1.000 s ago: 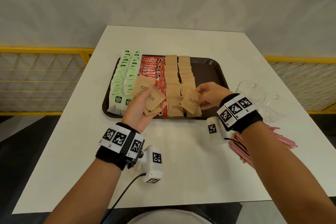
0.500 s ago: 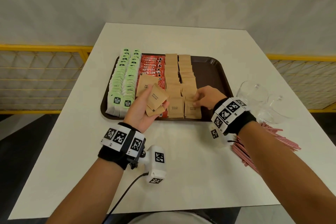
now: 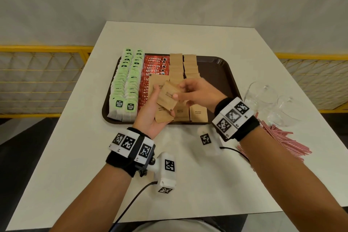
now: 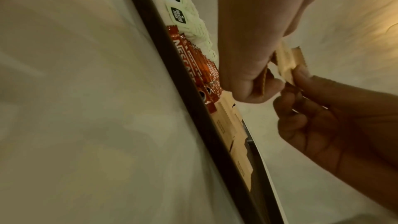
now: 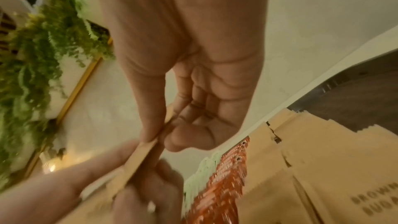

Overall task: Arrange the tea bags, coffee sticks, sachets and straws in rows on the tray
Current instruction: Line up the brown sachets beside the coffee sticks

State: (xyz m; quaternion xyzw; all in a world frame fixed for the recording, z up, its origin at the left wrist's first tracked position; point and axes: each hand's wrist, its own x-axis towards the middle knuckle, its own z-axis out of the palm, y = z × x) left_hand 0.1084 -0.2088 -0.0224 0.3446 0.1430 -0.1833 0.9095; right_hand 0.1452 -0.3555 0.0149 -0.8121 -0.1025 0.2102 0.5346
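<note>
**Both hands on the brown sugar sachets above the tray**

Head view: The left hand [image 3: 152, 113] was held palm up over the near edge of the tray [image 3: 222, 66], its fingers curled round a small stack of brown sachets [image 3: 160, 117]. The right hand [image 3: 195, 90] had reached across to it and pinched the top sachet [image 3: 169, 96] between thumb and fingers, tilted, just above the stack. Beyond and to the left of the left hand lay two rows of green tea bags [image 3: 124, 88]; just beyond its fingertips lay a row of red coffee sticks [image 3: 154, 66]. Under and beyond the right hand ran two rows of sachets already laid down [image 3: 190, 66], with the nearest ones [image 3: 198, 115] just by the right wrist. The part of the tray to the right of the right hand was bare brown. The straws [image 3: 282, 139] lay in a loose heap on the white table [image 3: 75, 147], outside the right forearm, near two clear glass cups [image 3: 263, 94].

Left wrist view: The left hand [image 4: 247, 48] gripped the stack edge-on, and the right hand's fingers [image 4: 301, 77] pinched one sachet [image 4: 286, 60] just past the left fingertips. The tray rim [image 4: 172, 67] ran slantwise below, with tea bags [image 4: 178, 14] and coffee sticks [image 4: 193, 60] behind it.

Right wrist view: The right hand [image 5: 193, 83] nipped a sachet's edge [image 5: 150, 149] between thumb and forefinger, with the left hand [image 5: 86, 185] touching it from below. Laid sachets [image 5: 323, 168] sat beneath the right palm.
</note>
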